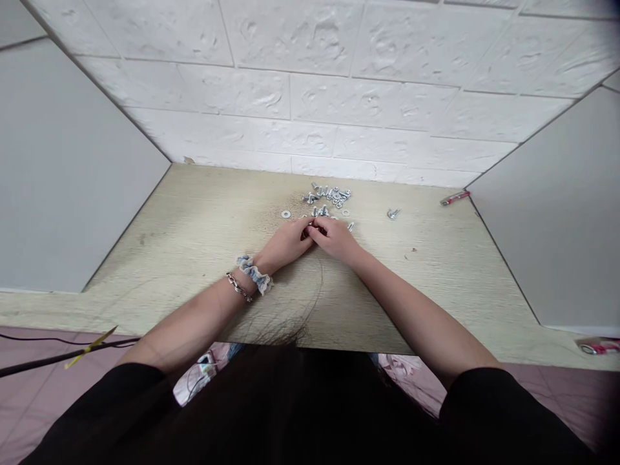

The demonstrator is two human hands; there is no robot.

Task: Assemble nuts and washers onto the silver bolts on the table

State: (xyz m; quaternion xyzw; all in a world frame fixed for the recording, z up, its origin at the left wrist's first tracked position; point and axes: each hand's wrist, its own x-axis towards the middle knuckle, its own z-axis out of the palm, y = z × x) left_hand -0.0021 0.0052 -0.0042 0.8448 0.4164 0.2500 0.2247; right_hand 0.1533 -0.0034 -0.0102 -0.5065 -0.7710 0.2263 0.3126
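My left hand [289, 240] and my right hand [335, 237] meet over the wooden tabletop, their fingertips together. The fingers of both are curled in a pinch, and what lies between them is hidden. Just beyond the fingertips stand a few bolts [323, 211]. Farther back lies a loose pile of silver bolts and nuts [338, 196]. A flat washer [286, 214] rests left of the pile, and a paler washer [345, 212] sits to the right of the bolts. Another small bolt [351, 227] is beside my right knuckles.
A separate metal fastener [392, 214] lies to the right on the tabletop [194, 213]. A red-handled tool [455, 198] is by the right panel, another red tool [599, 347] at the near right edge. Grey panels flank the table, with a white brick-patterned wall [314, 97] behind.
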